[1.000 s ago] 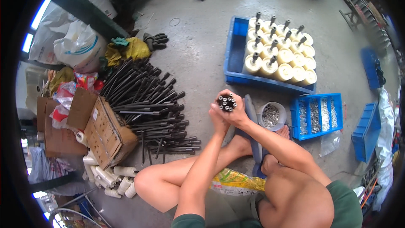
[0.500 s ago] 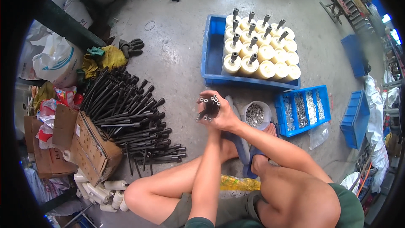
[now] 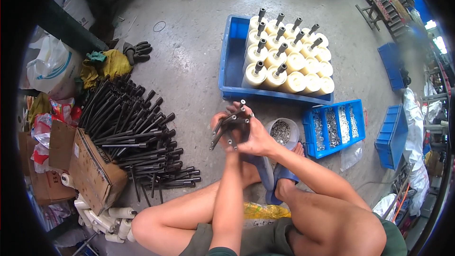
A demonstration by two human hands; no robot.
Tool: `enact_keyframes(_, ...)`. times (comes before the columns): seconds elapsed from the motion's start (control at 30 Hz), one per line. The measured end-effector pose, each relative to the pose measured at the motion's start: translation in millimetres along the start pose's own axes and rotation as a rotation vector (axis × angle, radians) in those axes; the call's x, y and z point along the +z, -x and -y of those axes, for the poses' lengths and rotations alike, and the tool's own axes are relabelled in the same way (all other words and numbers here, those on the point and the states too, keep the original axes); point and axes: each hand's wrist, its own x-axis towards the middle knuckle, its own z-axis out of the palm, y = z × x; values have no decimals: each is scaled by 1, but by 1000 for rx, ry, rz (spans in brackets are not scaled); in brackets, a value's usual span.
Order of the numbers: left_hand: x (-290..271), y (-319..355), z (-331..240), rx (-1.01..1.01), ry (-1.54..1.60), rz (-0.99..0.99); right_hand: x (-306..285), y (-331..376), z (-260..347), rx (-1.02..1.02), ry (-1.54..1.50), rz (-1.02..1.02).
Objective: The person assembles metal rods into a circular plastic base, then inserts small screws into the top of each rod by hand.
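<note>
I hold a bunch of black bolts [image 3: 231, 127] in both my hands, in front of my knees and above the floor [image 3: 189, 57]. My left hand [image 3: 221, 124] is closed around the bunch from the left side. My right hand [image 3: 256, 137] is closed around it from the right side, with my fingers wrapped on the bolts. The bolts fan out a bit, with some ends pointing up and some pointing down to the left.

Just past my right hand sits a small round tub of little metal bits [image 3: 283, 132]. My feet wear blue slippers [image 3: 272, 175] under my hands.

Next to the tub, to the right, is a small blue tray with rows of shiny small parts [image 3: 334, 127]. Farther up is a big blue tray [image 3: 232, 62] full of cream rollers [image 3: 303, 73]. Many of them have a dark bolt standing up in the middle.

To my left a big pile of long black bolts [image 3: 135, 135] lies on the floor. A brown cardboard box [image 3: 92, 170] is beside the pile. Some white tubes [image 3: 106, 218] lie near the box. Dark gloves [image 3: 137, 52] and a yellow cloth [image 3: 106, 66] lie farther off, above the pile
</note>
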Motion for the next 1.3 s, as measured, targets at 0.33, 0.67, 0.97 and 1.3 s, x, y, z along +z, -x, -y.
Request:
enact_keyframes(0.33, 3, -22, 3, -21, 15, 17, 20, -3, -22, -117, -120, -97)
enact_keyframes(0.67, -4, 2, -7, -27, 44, 46, 34, -12, -31, -184, -264, -219)
enact_keyframes(0.97, -9, 2, -8, -23, 37, 30, 30, -12, -8, -181, -145, -184)
enact_keyframes(1.3, 4, -7, 0, -24, 36, 17, 25, -4, -35, -48, -121, -80)
